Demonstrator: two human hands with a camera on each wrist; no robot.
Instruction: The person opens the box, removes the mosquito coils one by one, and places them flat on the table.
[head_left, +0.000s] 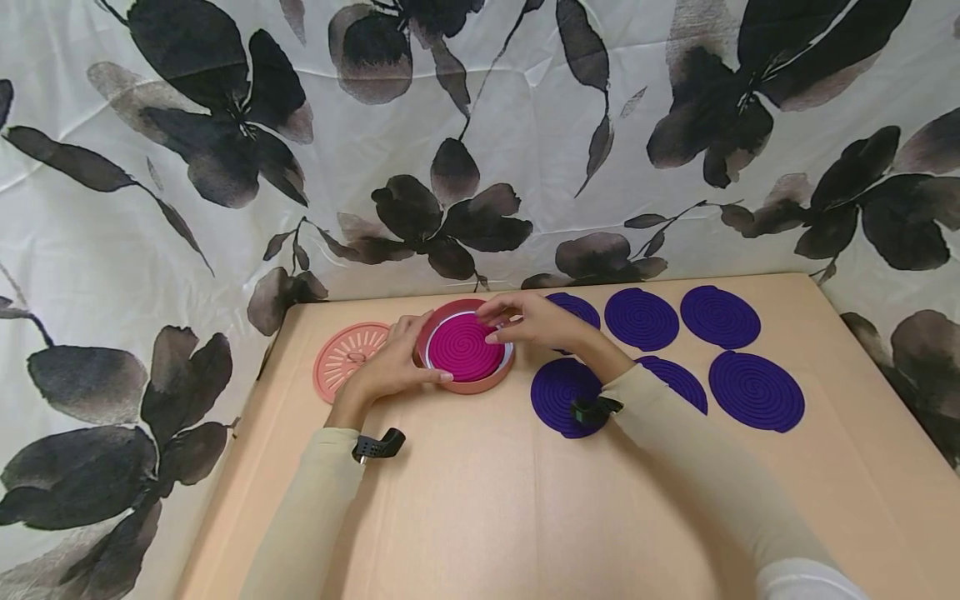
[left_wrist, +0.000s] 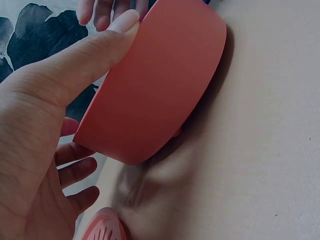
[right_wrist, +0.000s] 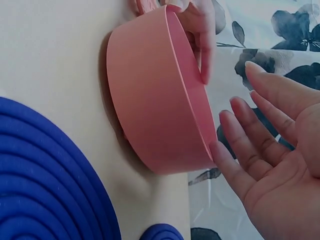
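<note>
A round coral container (head_left: pixel 480 386) stands on the table with a magenta spiral disc, resembling a mosquito coil (head_left: pixel 463 348), inside it. My left hand (head_left: pixel 393 354) holds the container's left side, its thumb on the rim in the left wrist view and its fingers spread around the wall. At the container's right rim, my right hand (head_left: pixel 540 321) hovers with loosely bent fingers and nothing in them. The right wrist view shows its little finger close to the rim; touching or apart, I cannot tell. A slotted coral lid (head_left: pixel 335 360) lies left of the container, partly behind my left hand.
Several dark blue spiral discs (head_left: pixel 756 392) lie in two rows on the right of the light wooden table (head_left: pixel 480 500). My right forearm covers parts of some. A white cloth with dark flowers (head_left: pixel 525 108) hangs behind the table and to its sides.
</note>
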